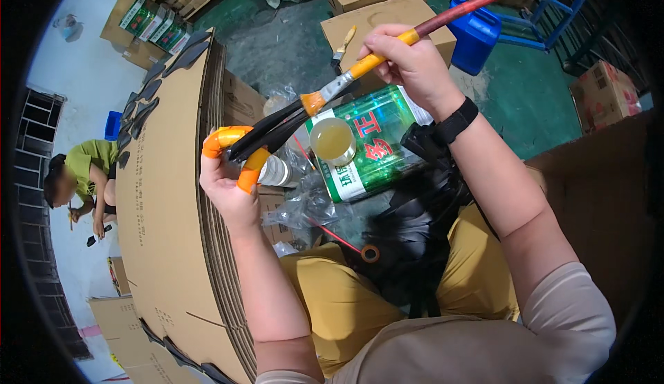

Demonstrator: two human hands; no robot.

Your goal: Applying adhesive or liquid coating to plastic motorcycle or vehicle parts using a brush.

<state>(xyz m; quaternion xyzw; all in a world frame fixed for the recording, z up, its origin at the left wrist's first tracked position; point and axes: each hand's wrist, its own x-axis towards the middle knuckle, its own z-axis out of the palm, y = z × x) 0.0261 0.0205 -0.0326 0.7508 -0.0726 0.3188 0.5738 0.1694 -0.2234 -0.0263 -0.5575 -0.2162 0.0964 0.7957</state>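
head view: left hand (233,196), nine o'clock, pinches a black strip (280,127) toward eleven; right hand (422,66), apart at one o'clock, grips a brush (371,63). beyond, a cup (333,142) stands on a green tin (387,118); a low, careless stroke could tip it.
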